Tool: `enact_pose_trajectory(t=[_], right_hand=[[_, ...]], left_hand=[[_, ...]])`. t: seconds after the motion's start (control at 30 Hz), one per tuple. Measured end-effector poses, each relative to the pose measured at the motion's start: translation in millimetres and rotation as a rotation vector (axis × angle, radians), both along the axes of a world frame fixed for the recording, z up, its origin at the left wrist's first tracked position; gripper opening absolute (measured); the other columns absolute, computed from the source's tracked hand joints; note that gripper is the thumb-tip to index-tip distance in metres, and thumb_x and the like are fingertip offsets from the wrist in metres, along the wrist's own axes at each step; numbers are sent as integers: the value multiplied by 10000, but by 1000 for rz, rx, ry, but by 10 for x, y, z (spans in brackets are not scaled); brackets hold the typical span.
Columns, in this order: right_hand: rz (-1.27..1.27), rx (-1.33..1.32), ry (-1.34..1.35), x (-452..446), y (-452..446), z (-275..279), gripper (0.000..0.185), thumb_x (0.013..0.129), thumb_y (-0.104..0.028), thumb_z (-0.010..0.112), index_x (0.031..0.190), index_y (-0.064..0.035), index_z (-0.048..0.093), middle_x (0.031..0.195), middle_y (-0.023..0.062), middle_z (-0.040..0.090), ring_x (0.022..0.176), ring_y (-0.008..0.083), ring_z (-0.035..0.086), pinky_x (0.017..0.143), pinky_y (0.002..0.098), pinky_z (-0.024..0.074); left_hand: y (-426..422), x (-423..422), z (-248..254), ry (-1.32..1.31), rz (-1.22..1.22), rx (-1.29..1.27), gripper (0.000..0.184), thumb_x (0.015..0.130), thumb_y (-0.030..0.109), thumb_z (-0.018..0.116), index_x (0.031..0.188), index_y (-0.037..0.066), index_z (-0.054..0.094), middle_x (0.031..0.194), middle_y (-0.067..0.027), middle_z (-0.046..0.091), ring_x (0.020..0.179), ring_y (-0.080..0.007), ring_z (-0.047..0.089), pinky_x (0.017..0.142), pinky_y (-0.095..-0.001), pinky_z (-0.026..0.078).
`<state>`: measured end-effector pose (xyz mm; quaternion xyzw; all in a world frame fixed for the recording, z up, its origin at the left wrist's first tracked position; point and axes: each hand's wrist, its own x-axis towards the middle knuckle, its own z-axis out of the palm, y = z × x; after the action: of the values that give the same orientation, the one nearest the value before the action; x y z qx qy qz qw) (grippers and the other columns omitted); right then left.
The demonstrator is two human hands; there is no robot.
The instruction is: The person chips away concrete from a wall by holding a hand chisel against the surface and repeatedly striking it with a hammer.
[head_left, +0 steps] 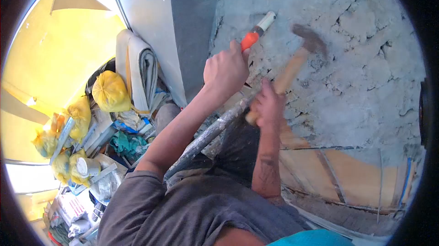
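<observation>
My left hand (226,73) is closed around an orange-handled tool (250,39), perhaps a chisel. Past the orange grip it has a dark band and a pale cylindrical end that points up and right; the rest is hidden by my fingers. In my right hand (269,104) is a hammer (289,70), gripped by its wooden handle. The dark hammer head is blurred by motion, just right of the orange-handled tool and in front of the rough grey wall (356,72). Beside my right hand runs a grey, paint-spattered pole (210,132), slanting down to the left.
Cracks and broken patches mark the wall. On the left lie yellow tied bags (110,91), a rolled grey mat (137,70), a white bucket (88,167), a teal cloth (128,143) and mixed debris. Wooden boards (338,173) are at lower right.
</observation>
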<state>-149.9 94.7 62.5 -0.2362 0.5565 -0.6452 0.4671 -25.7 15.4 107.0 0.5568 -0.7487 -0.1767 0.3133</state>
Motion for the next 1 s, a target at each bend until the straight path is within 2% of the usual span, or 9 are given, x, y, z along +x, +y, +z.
enact_pose_trajectory(t=[0.1,0.27,0.37,0.43,0.5,0.73,0.83,0.87,1.0], right_hand=[[-184,-119,-79,-369,346,361,300,908,-269,661,738,-156,442,557,-66,352,427,45,345,380,248,337],[-213,-991,53,-424,239,652,314,937,-319,592,711,-154,450,555,-51,383,462,77,403,496,281,419],[-213,-418,519,-242,-410,-680,353,914,-319,638,664,-123,486,533,-22,437,474,110,467,482,315,418],[77,-38,386,-81,-255,-626,355,905,-314,658,660,-112,497,530,-15,451,473,116,479,470,316,414],[-42,132,307,-50,-14,55,343,885,-294,699,680,-119,487,536,-30,446,449,94,448,426,311,389],[-264,-897,-22,-296,190,779,364,923,-277,652,663,-145,434,539,-43,427,413,71,359,392,260,327],[-181,-440,113,0,-290,-183,302,916,-241,664,714,-123,471,533,-55,383,409,77,332,385,266,308],[-20,8,54,155,-264,-277,280,917,-246,662,737,-114,493,532,-54,374,405,79,321,382,269,301],[13,45,-108,135,-103,-41,250,905,-252,678,774,-113,517,531,-52,375,398,73,324,373,260,287]], left_hand=[[1,2,-3,-22,-2,5,362,987,375,449,975,15,492,701,-261,637,694,-472,638,644,-578,485],[3,20,20,-12,-10,45,360,990,373,443,981,17,495,715,-257,641,717,-466,642,643,-567,486],[3,37,19,-15,-15,23,365,993,376,435,972,18,500,715,-260,640,717,-467,642,639,-564,486],[16,62,-19,-15,-12,15,370,994,379,431,967,17,502,717,-260,641,719,-467,642,641,-563,487],[-72,96,21,-9,4,-9,375,995,383,427,962,17,504,719,-260,641,720,-468,642,642,-561,488],[-51,101,37,-46,-17,2,366,988,368,445,960,11,521,705,-238,645,699,-443,650,632,-537,498],[-44,97,73,-27,-6,-36,356,979,355,469,953,5,531,683,-226,643,671,-428,654,618,-522,505],[-27,104,78,-33,-9,-31,360,979,358,468,960,5,535,687,-227,644,675,-429,654,623,-519,507],[-106,172,48,-55,-27,53,420,994,426,409,996,24,531,741,-249,655,749,-454,651,678,-544,497]])
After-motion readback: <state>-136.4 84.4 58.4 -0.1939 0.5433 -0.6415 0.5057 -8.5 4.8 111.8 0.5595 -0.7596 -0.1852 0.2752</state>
